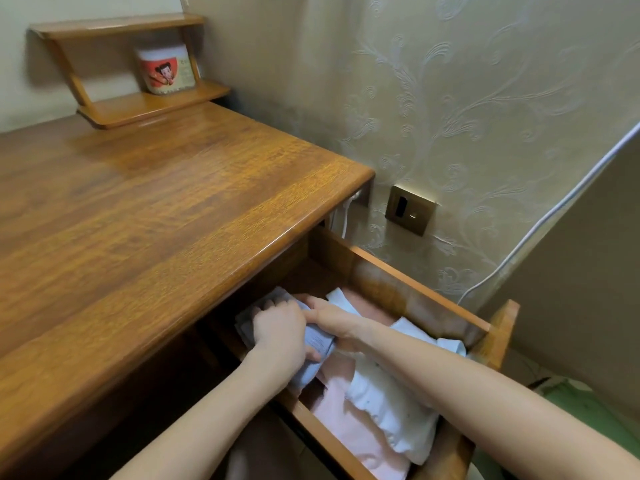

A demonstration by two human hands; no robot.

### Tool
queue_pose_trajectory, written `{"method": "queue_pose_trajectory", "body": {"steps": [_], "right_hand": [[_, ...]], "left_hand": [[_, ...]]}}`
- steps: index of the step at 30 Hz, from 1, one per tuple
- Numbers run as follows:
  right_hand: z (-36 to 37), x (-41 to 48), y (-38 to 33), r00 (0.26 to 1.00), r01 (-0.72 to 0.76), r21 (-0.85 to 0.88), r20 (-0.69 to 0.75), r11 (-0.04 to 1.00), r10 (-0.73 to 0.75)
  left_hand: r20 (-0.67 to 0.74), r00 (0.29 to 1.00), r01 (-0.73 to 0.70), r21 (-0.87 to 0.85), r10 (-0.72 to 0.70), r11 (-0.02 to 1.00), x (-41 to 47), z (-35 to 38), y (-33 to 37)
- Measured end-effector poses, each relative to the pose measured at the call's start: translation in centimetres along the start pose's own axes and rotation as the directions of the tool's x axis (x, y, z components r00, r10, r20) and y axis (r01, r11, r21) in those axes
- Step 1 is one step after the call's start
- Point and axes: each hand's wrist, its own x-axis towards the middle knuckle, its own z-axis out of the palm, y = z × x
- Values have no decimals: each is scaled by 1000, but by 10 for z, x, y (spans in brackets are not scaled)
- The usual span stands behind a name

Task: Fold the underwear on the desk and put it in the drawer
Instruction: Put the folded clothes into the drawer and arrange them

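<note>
Nearing completion, left hand (280,332) fingers gripped folded grey cloth underwear (320,342) inside the five-o'clock wooden drawer (415,289); right hand (334,318) fingers pressed flat; release seemingly remained.

The folded grey-blue underwear (317,342) is gripped by the left hand (280,332) inside the open drawer (415,282) — beside pink cloth (349,431) and white cloth (391,407). The right hand (334,318) is laid against its far side, fingers partly hidden. A jar (166,69) is seen on a shelf (145,107) on the worktop (156,209).
</note>
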Motion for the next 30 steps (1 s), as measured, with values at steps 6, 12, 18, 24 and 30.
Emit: {"method": "queue_pose_trajectory", "body": {"steps": [6, 12, 18, 24, 30], "right_hand": [[10, 10, -1, 986, -166, -204, -44, 965, 160], [-37, 2, -32, 972, 53, -312, -201, 949, -120], [-91, -19, -32, 958, -16, -528, -251, 849, -138], [-79, -17, -8, 987, -81, -603, 65, 794, 150], [-78, -20, -7, 996, -71, -693, -84, 717, 18]], "left_hand": [[240, 968, -63, -67, 77, 996, 7, 11, -8], [282, 943, -173, -39, 177, 984, 11, 19, -10], [335, 925, -189, 0, 178, 982, 15, 14, -11], [-174, 922, -384, -289, 346, 877, 30, 4, -3], [-107, 924, -378, -419, 368, 825, 48, 21, 5]]}}
